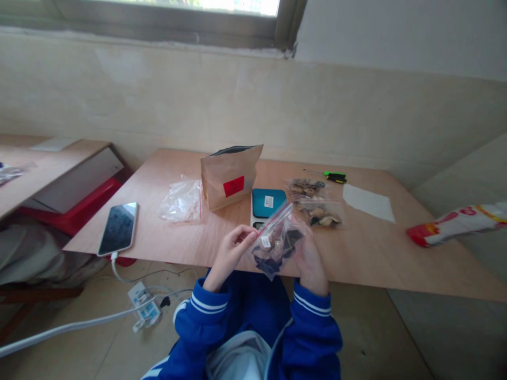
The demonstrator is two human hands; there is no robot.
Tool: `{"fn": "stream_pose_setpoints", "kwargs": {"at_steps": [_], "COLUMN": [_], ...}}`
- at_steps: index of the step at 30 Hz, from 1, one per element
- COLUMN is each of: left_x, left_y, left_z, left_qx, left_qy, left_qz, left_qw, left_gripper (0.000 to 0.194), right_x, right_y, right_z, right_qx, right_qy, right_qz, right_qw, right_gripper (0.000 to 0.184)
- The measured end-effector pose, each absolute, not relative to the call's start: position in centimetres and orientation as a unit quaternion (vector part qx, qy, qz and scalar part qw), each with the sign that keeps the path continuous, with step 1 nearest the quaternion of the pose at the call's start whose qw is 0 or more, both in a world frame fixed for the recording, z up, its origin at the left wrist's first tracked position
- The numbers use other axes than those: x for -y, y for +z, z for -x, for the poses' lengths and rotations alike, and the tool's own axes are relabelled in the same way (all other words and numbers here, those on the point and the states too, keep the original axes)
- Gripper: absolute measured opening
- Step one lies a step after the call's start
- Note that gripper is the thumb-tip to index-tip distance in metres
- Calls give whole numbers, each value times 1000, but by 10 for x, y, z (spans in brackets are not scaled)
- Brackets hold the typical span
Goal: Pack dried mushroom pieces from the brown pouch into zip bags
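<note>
Between my two hands, over the table's front edge, is a clear zip bag [273,248] with dark, dried-looking pieces and a small white label inside. My left hand [235,250] pinches the bag's red-striped top edge at its left end. On the other side my right hand [310,258] grips the bag, its fingers partly hidden behind the plastic. Just beyond the bag lies a small scale [259,203] with a teal top and a white sticker. Right of the scale are two more clear bags, one of brown dried pieces [307,188] and one of paler pieces [322,216].
A brown paper pouch [227,182] with a red label stands behind, left of the scale. Empty-looking plastic bags [182,200], a charging phone [118,228], a screwdriver [332,175], white paper [368,202] and a red-white package [455,226] lie around. A power strip [144,306] rests on the floor.
</note>
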State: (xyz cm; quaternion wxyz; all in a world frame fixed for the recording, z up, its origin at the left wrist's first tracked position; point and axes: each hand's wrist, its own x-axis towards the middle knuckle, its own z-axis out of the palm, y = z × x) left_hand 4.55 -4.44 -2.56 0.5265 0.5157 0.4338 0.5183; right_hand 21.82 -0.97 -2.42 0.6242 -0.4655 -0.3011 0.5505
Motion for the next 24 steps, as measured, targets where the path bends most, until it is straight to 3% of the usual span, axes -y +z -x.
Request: {"fn": "stream_pose_setpoints", "kwargs": {"at_steps": [4, 6, 13, 19, 24], "left_x": [44, 45, 50, 51, 52], "left_y": [-22, -18, -8, -8, -4], "left_z": [-42, -42, -39, -25, -22], "left_qx": [-438, -442, -432, -458, -491], "left_qy": [567, 591, 638, 595, 565], "left_qz": [-483, -469, -447, -427, -489], "left_qw": [502, 485, 455, 504, 448], "left_gripper": [29, 26, 27, 21, 15], "right_x": [9, 16, 48, 50, 54], "right_y": [-28, -22, 9, 7, 8], "right_z": [-201, -185, -126, -118, -117], "right_qx": [231, 263, 578, 577, 569], "right_qy": [361, 291, 350, 380, 391], "right_qz": [545, 561, 455, 436, 443], "right_qw": [721, 729, 580, 576, 572], "right_gripper": [21, 17, 17, 17, 15]}}
